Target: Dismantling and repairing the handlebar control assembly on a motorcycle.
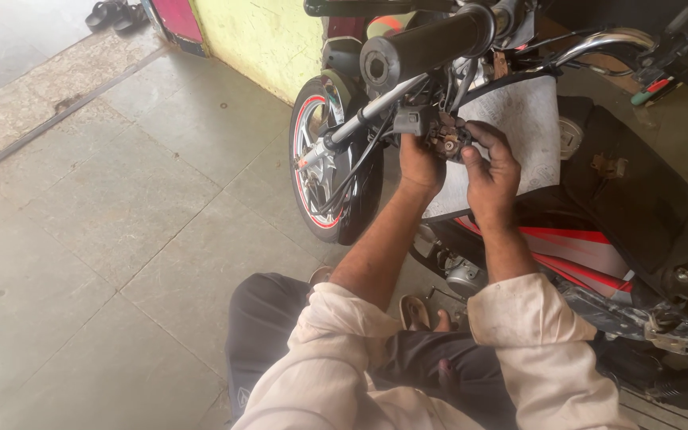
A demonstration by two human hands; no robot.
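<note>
Switch part: small rusty brown piece [447, 142] just under the handlebar, beside a black switch box [412, 121], held up between both hands.
Left hand: [421, 163] cupped under the black switch box, fingers curled up around it; grip pressed together on the box and the rusty piece's left side.
Right hand: [491, 167] fingers bent in, tips pinching the rusty piece from the right.
Handlebar: black rubber handle [424, 44] points at the camera, right above the hands, partly blocking the view of the wiring.
Cables: black cables [360, 163] hang from the switch box down past the front wheel.
Front wheel: [320, 159] red-rimmed, left of the hands, near the yellow wall [264, 40].
Motorbike body: white cover [527, 127] behind the hands, black seat [639, 191] to the right.
Floor: grey tiles [97, 239]; sandals [113, 13] far off at top left.
Person: seated low, cream sleeves [519, 318], dark trousers [272, 326].
</note>
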